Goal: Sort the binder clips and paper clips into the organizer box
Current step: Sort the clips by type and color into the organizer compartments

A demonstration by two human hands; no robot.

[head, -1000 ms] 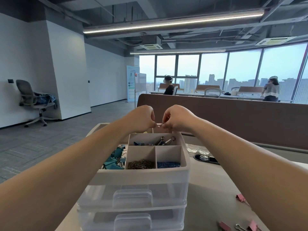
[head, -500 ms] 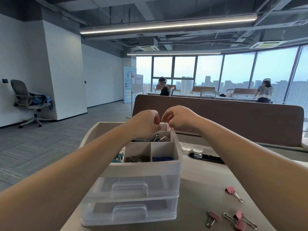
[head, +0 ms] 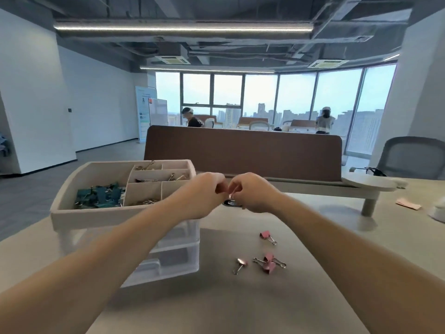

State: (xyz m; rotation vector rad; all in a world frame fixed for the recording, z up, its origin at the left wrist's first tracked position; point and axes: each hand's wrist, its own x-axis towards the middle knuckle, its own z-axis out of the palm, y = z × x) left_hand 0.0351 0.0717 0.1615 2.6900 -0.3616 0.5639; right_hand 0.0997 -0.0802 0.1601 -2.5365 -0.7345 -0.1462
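Open-plan office space with tall windows lies behind a beige desk, where the organizer box stands at about 10 o'clock from the hands. Its top tray holds teal binder clips in the large left section and metallic clips in the small compartments to the right.

Both hands meet above the desk just right of the box: the left hand and right hand have their fingers curled and pinched together around something small and silvery between them, too small to name; it may be a clip's wire handle. Pink binder clips lie loose on the desk at 6 o'clock from the hands, a pair touching one another, another single one just beside them.

These clips should handle as light, stiff, springy steel; the wire handles are slippery and swing, so pinching the painted body seems the surer hold.

Compared with half a second ago, the hands have come away from over the box's rear compartments to its right side, and the view has swung right, showing more of the loose pink clips.
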